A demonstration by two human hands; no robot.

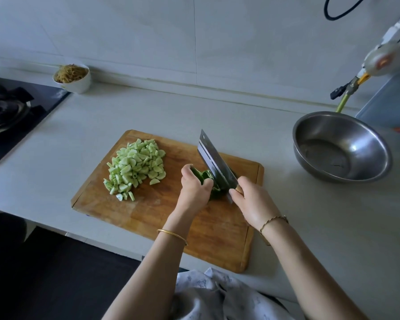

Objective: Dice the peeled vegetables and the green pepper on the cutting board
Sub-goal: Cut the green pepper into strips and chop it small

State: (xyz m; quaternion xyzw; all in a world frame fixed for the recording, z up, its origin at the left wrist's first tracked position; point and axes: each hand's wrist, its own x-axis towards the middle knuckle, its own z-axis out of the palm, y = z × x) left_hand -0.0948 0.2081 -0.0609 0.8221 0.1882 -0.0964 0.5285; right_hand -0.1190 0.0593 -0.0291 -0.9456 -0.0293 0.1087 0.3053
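Pinned the green pepper (207,174) to the right half of the wooden cutting board (217,232), toward its far edge, with the left hand (194,185). Curled the fingers over the pepper's top and pressed the thumb against its near side, so hid most of it. Gripped the handle of the cleaver (214,162) in the right hand (252,199), fingers wrapped fully round, with only a sliver of handle showing. Set the broad blade just right of the left hand's fingers, edge down on the pepper, far end pointing away toward the wall. Could not tell how deep the edge sat in the pepper.

Noted a heap of pale green vegetable dice (135,166) on the board's left half, well apart from the pepper, with a few loose pieces at its near and right fringes. Wore a thin gold bangle (171,236) on the left wrist and a twisted bracelet (274,221) on the right.

Saw the board lying askew on a pale countertop (333,215), its near right corner close to the counter's front edge. Found a stainless steel bowl (367,153) upright to the right of the board, not touching it, with a faint smear in its bottom. Spotted a white bowl (79,85) heaped with brownish shreds far back on the left, by the wall, just beside a black gas hob (7,112). Made out a gas valve (346,86) with a yellow lever above the steel bowl, and a patterned pale garment (213,294) at the bottom edge, between the forearms.
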